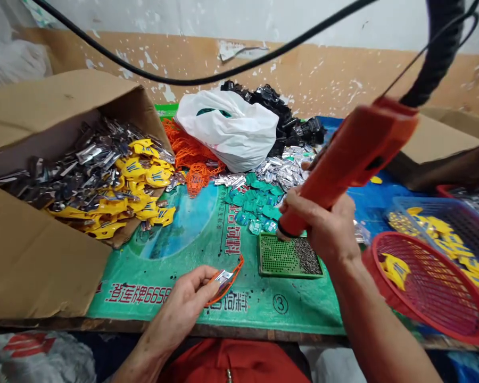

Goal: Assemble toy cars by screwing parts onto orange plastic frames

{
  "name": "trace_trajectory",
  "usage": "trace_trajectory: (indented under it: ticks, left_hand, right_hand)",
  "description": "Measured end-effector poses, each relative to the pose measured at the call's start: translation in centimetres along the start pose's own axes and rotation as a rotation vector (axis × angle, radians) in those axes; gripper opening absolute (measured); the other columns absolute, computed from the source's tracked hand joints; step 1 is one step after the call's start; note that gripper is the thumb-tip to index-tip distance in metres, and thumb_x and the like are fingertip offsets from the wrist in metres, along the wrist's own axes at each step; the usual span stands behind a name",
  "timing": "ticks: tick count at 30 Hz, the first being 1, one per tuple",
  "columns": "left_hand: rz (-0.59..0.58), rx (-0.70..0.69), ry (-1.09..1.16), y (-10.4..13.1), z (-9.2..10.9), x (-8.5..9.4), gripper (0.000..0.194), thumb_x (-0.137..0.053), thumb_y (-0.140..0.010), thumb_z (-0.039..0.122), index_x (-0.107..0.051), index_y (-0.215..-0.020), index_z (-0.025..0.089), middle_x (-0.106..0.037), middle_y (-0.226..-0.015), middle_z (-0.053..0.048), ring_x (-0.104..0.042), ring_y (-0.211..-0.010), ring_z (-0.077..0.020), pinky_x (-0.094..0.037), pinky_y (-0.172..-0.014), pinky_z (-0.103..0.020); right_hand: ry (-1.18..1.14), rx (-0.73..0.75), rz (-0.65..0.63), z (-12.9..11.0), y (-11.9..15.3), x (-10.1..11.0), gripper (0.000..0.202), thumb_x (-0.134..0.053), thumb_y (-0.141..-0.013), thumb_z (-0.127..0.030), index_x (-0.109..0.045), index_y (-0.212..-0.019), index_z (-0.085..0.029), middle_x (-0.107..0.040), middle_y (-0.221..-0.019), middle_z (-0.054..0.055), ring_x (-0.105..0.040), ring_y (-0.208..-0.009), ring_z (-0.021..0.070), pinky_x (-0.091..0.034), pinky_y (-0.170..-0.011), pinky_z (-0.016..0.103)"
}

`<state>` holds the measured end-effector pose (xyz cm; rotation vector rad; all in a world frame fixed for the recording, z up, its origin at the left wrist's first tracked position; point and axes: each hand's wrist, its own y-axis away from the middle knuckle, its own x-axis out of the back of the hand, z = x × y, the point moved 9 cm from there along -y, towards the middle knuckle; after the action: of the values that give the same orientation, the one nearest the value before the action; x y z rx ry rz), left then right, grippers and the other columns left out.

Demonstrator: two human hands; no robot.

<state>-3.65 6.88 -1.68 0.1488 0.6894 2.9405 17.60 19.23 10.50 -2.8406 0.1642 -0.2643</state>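
Note:
Between thumb and fingers, my left hand pinches a thin orange plastic frame with a small silvery piece on it, above the table's front part. My right hand is wrapped round a red power screwdriver, tilted with its lower end down at the left. That end is over the back of a green perforated tray; its bit cannot be made out. Small dark screws fill the tray's right side. Behind the tray lie loose green pieces and silvery pieces.
A cardboard box at left spills yellow and dark shiny parts. Orange frames, a white bag and black parts stand behind. A red basket is at right. A black cable hangs across the top.

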Motion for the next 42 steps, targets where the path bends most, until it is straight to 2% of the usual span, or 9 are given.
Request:
trace_trajectory:
  ticks: [4,12,24,30,36,42]
  left_hand:
    - [0.007,0.011,0.008,-0.2,-0.2,-0.2,0.033,-0.058,-0.082,0.048,-0.065,-0.087,0.016,-0.059,-0.077,0.000,-0.047,-0.072,-0.0148,-0.036,-0.066,-0.025]
    - [-0.055,0.085,-0.079,-0.2,0.1,-1.6,0.034,-0.058,-0.080,0.048,-0.066,-0.083,0.016,-0.058,-0.074,0.000,-0.046,-0.070,-0.0149,-0.036,-0.065,-0.025]
    - [-0.138,0.089,-0.078,0.3,0.4,-2.7,0.034,-0.058,-0.081,0.050,-0.066,-0.084,0.018,-0.055,-0.073,0.002,-0.043,-0.067,-0.0136,-0.034,-0.062,-0.024]
    - [-0.220,0.110,-0.031,1.1,0.3,-3.7,0.036,-0.057,-0.082,0.053,-0.062,-0.080,0.018,-0.052,-0.067,0.003,-0.040,-0.061,-0.0117,-0.032,-0.058,-0.023]
    - [-0.211,0.149,-0.045,0.8,-0.2,-3.8,0.032,-0.058,-0.081,0.050,-0.060,-0.079,0.018,-0.050,-0.065,0.004,-0.039,-0.060,-0.0114,-0.031,-0.056,-0.022]
    - [-0.157,0.144,-0.105,0.4,0.4,-3.5,0.033,-0.057,-0.079,0.050,-0.060,-0.078,0.018,-0.050,-0.065,0.004,-0.040,-0.061,-0.0126,-0.031,-0.056,-0.023]
  right_hand:
    - [-0.078,-0.070,0.083,2.3,2.5,1.3,0.020,-0.077,-0.063,-0.029,-0.062,-0.064,-0.016,-0.061,-0.066,0.000,-0.055,-0.053,0.0127,-0.048,-0.051,0.030]
    - [-0.090,-0.081,0.114,3.6,3.9,2.8,0.015,-0.076,-0.064,-0.021,-0.063,-0.061,-0.015,-0.062,-0.066,0.001,-0.056,-0.051,0.0127,-0.049,-0.049,0.028]
    - [-0.165,-0.053,0.081,3.2,4.8,2.4,0.017,-0.074,-0.064,-0.014,-0.059,-0.058,-0.017,-0.062,-0.062,0.000,-0.056,-0.053,0.0123,-0.047,-0.050,0.027]
    - [-0.201,-0.065,0.069,4.1,4.9,2.3,0.016,-0.075,-0.064,-0.014,-0.060,-0.059,-0.016,-0.062,-0.061,0.000,-0.056,-0.052,0.0133,-0.047,-0.049,0.028]
    - [-0.174,-0.048,0.089,4.1,5.0,2.4,0.018,-0.075,-0.062,-0.013,-0.059,-0.058,-0.017,-0.061,-0.059,-0.001,-0.057,-0.053,0.0138,-0.048,-0.050,0.028]
    - [-0.065,-0.024,0.134,3.6,5.1,2.7,0.019,-0.076,-0.058,-0.012,-0.058,-0.062,-0.019,-0.060,-0.055,-0.002,-0.055,-0.049,0.0136,-0.047,-0.046,0.027]
